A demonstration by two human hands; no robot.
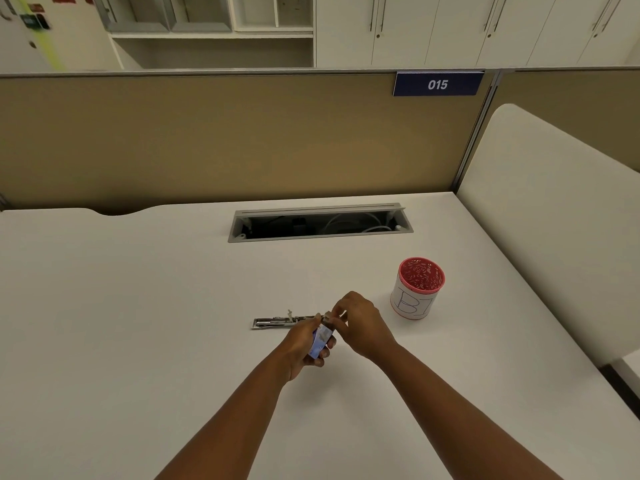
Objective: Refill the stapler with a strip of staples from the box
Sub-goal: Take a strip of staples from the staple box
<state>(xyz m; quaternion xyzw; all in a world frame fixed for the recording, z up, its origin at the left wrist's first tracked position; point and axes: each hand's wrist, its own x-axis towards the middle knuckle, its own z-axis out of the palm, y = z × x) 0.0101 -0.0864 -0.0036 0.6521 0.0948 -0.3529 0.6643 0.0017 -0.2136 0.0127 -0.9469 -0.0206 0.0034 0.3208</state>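
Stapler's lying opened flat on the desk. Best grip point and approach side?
Probably the bare left half of the stapler, pinched across its narrow width from above. It lies flat and long, left to right; its right end is crowded by the left hand holding the staple box and the right hand.

Stapler (pixel 277 321) lying opened on the surface (pixel 138 306), staple box (pixel 321 342) just before its right end, cup (pixel 417 288) farther right, cable tray (pixel 320 223) behind, partition (pixel 207 140) at back

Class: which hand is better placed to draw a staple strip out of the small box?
Right hand: its fingers pinch at the small blue box's open top, while the left hand grips the box.
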